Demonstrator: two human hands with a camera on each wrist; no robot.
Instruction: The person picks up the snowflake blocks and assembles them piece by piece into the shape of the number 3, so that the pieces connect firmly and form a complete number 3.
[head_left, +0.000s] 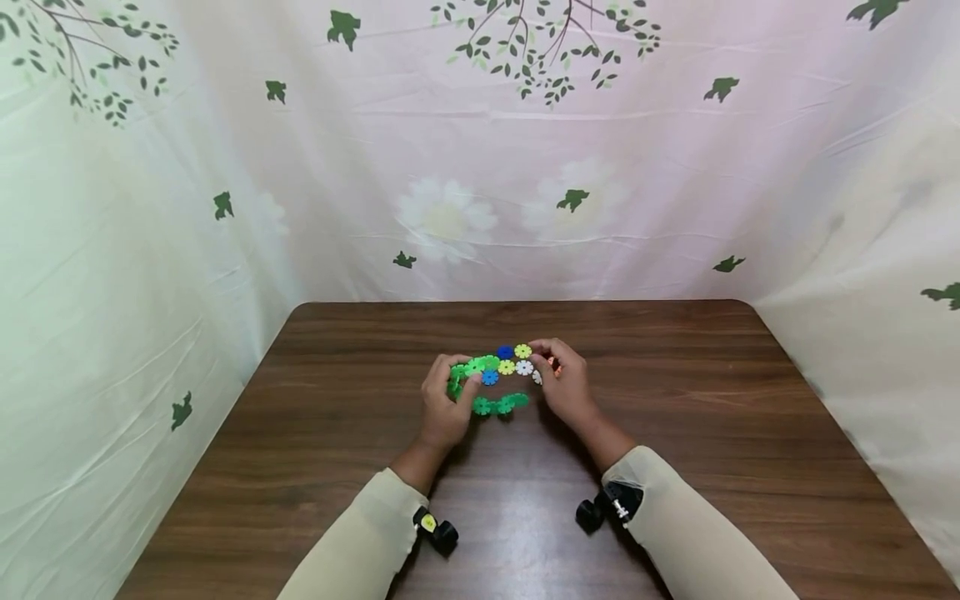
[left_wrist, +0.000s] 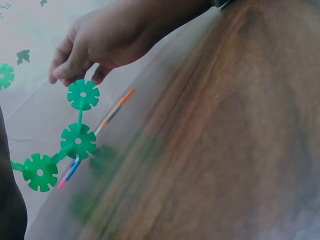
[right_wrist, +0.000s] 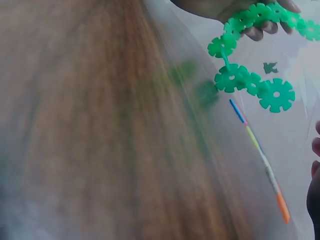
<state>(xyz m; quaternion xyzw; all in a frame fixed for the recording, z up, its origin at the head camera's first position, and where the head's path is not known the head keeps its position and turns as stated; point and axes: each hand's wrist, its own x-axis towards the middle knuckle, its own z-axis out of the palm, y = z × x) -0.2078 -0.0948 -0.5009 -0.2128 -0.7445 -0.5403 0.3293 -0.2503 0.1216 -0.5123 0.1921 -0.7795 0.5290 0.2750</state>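
Observation:
My left hand (head_left: 444, 398) grips a chain of green notched discs (head_left: 501, 406) linked into a curve. In the right wrist view that left hand (right_wrist: 255, 22) has its fingers round the chain's upper part, and the lower discs (right_wrist: 231, 78) hang free above the table. My right hand (head_left: 567, 383) is beside the chain with thumb and forefinger apart and nothing seen between them. In the left wrist view the right hand (left_wrist: 110, 42) shows loosely bent fingers behind a green disc (left_wrist: 83, 95). Beyond the chain is a flat group of blue, yellow, white and orange discs (head_left: 506, 367), partly covered by the right hand.
A brown wooden table (head_left: 337, 483) spreads beneath both hands. Pale cloth (head_left: 495, 150) with leaf and bird prints hangs at its back and sides. The group of coloured discs (left_wrist: 107, 117) appears edge-on as a thin strip in the left wrist view.

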